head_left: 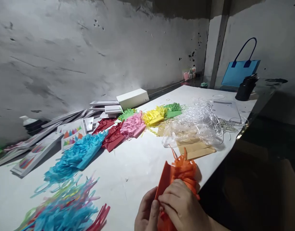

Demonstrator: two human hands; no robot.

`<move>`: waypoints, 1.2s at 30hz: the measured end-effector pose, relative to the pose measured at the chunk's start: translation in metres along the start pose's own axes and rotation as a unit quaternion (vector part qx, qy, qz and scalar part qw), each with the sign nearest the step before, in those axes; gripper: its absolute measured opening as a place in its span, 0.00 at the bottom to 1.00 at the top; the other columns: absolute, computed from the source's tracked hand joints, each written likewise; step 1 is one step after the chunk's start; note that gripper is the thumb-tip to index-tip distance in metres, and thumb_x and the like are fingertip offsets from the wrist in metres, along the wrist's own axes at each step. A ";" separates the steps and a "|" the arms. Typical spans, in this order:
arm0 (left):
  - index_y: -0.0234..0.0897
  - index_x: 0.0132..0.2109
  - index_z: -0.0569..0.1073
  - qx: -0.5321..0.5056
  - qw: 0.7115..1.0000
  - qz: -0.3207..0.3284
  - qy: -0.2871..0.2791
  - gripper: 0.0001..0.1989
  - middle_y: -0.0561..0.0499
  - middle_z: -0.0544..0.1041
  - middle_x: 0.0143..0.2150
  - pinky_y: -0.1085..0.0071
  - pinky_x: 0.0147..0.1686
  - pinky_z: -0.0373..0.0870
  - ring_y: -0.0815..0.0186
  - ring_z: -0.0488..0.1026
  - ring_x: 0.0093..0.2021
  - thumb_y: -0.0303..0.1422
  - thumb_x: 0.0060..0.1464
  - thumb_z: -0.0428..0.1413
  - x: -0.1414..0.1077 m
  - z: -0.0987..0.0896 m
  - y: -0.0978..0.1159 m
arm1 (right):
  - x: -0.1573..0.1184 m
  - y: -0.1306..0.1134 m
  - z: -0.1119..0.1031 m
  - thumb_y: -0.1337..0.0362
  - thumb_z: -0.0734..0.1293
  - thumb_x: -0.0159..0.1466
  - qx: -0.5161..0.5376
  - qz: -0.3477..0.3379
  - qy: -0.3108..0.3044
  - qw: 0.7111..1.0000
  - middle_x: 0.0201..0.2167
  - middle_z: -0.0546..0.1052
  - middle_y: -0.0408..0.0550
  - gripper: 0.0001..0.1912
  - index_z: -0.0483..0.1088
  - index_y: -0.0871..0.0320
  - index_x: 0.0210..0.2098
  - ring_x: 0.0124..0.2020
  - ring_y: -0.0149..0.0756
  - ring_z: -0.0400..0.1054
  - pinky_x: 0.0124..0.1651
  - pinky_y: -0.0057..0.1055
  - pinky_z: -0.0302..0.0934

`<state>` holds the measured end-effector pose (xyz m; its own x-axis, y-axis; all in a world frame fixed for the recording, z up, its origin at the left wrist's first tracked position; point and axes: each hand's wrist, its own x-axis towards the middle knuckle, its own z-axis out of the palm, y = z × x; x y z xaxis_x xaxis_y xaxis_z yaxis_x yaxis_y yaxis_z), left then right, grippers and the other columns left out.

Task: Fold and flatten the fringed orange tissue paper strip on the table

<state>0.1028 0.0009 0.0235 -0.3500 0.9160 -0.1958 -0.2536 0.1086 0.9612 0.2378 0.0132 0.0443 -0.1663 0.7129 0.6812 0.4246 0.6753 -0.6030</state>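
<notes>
Both my hands hold an orange sheet of paper cut into fringe strips (178, 173) at the near edge of the white table (138, 160). My left hand (146, 213) grips its lower left side. My right hand (183, 205) closes over the bunched strips on the right. The fringe ends stick up above my fingers.
Fringed paper bundles lie in a row: blue (77, 154), red (112, 134), pink (133, 125), yellow (153, 117), green (172, 109). Mixed loose strips (65, 208) sit near left. Clear plastic (193, 126) covers brown card. White boxes (132, 98), a black cup (245, 88) and a blue bag (239, 72) stand behind.
</notes>
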 end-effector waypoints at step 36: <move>0.40 0.40 0.79 -0.115 0.985 -0.129 0.015 0.28 0.53 0.83 0.33 0.72 0.36 0.77 0.63 0.80 0.35 0.46 0.32 0.76 -0.004 0.001 -0.012 | 0.006 0.003 -0.002 0.76 0.63 0.65 -0.103 -0.034 -0.135 0.985 0.33 0.75 0.48 0.09 0.74 0.61 0.35 0.34 0.38 0.67 0.52 0.43 0.63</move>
<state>0.1083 -0.0036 0.0125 -0.2724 0.8574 -0.4366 -0.5334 0.2431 0.8102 0.2396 0.0193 0.0478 -0.4197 0.7106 0.5647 0.5717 0.6902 -0.4436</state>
